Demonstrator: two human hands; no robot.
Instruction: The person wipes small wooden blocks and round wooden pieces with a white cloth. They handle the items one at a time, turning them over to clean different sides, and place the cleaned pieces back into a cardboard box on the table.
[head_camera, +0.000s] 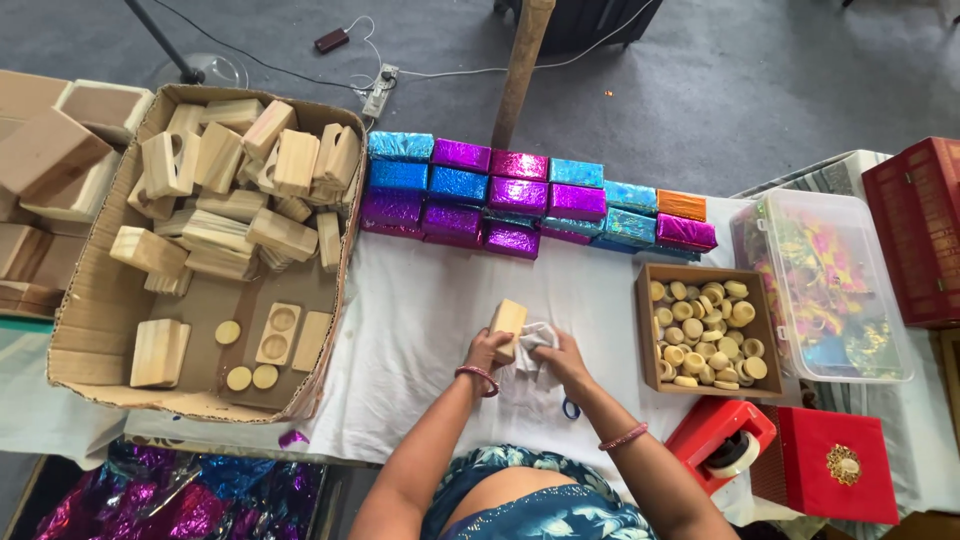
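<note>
Far left, loose wooden blocks (45, 150) lie stacked beside a cardboard box (90, 330) heaped with more blocks, plus a two-hole tray (277, 333) and a few wooden discs (228, 332) on its floor. Below the box, crumpled purple and blue foil (180, 500) shows under the table edge. Along the far side of the white tablecloth (420, 310) runs a row of foil-wrapped boxes (520, 195) in blue, purple and one orange. At the middle of the cloth, the left hand (487, 352) is closed around a wooden block (507, 323), held upright just above the cloth. The right hand (560, 358) presses a white rag (532, 340) against the block's side, fingers curled on the rag. Blue scissors (570, 408) peek out beneath the right wrist. Further right sits a small box of discs (705, 335), then a clear tub (830, 290) of coloured trims. Near the table's front edge are a red tape dispenser (722, 440) and a red case (838, 463) with a gold ornament.
</note>
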